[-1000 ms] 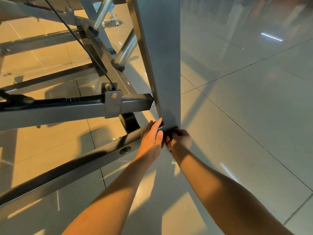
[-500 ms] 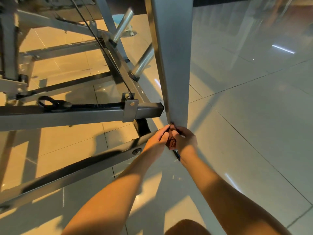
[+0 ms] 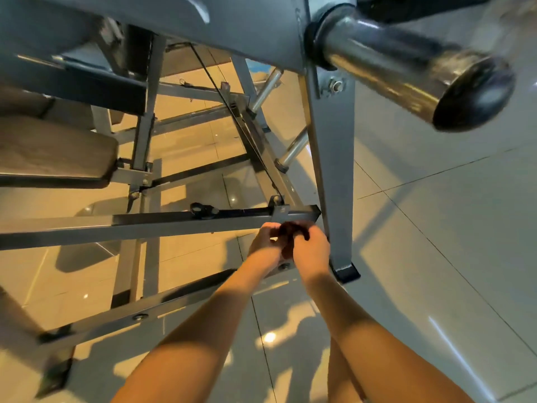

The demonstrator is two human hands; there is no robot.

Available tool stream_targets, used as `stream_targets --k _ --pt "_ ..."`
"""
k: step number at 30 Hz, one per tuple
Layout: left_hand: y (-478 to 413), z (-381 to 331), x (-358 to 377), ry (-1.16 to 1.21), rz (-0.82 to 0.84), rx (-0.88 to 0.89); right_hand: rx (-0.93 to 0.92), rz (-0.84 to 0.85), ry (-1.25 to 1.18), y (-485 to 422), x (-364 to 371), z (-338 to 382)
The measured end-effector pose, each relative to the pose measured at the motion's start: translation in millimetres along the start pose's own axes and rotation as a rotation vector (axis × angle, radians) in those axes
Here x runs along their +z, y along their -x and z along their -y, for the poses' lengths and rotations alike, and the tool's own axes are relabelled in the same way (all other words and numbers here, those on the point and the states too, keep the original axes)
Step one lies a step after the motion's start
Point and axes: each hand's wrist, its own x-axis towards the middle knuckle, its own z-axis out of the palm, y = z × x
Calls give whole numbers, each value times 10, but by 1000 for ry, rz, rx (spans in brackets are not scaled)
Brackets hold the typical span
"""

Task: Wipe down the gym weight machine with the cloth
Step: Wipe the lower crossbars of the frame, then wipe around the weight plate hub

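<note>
Head view: dark cloth (image 3: 291,231) bunched between 2 hands, at end of horizontal bar (image 3: 145,225), just beside grey upright post (image 3: 334,170). Left hand (image 3: 266,241) and right hand (image 3: 311,249) both curled, gripping cloth. Base rail (image 3: 139,317) under forearms; chrome peg (image 3: 406,68) overhead. Open tiled floor (image 3: 450,228) right of post.

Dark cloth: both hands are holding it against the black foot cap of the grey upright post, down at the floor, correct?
Not quite. The head view shows the left hand and right hand both holding the dark bunched cloth, but at the end of the grey horizontal square bar, beside the grey upright post and above its black foot cap, not against it.
</note>
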Motion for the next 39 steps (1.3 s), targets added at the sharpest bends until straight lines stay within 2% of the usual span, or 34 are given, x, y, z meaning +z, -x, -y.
stream_targets --k 2,6,11,15,17,20,21,24,31,37,39 --pt "175 -227 -65 61 15 -19 -19 12 124 102 14 208" --pt "466 -595 -264 131 -46 -32 -14 14 123 261 -71 640" --pt "810 -1036 -558 9 -126 37 -107 50 42 616 -119 1155" --pt "1236 -1544 -875 45 -187 74 -22 88 74 897 -195 1827" --pt "1385 -1829 -1039 -45 -175 91 12 116 76 1030 -224 2152" --pt "1571 -2279 -1253 -138 -201 5 126 156 -67 1241 -273 2737" --pt "1648 -2428 -1316 -92 -214 -39 145 182 -113 1298 -290 2947" --pt "1913 -2835 -1529 134 -273 -45 88 257 -14 1445 -399 3551" --pt "2365 -3668 -1775 452 -248 -71 138 305 -93 1589 -509 4343" --pt "2442 -3967 -2202 288 -203 21 140 355 -68 1688 -147 4758" --pt "2479 -3974 -2418 187 -200 73 142 375 -124 1732 50 4879"
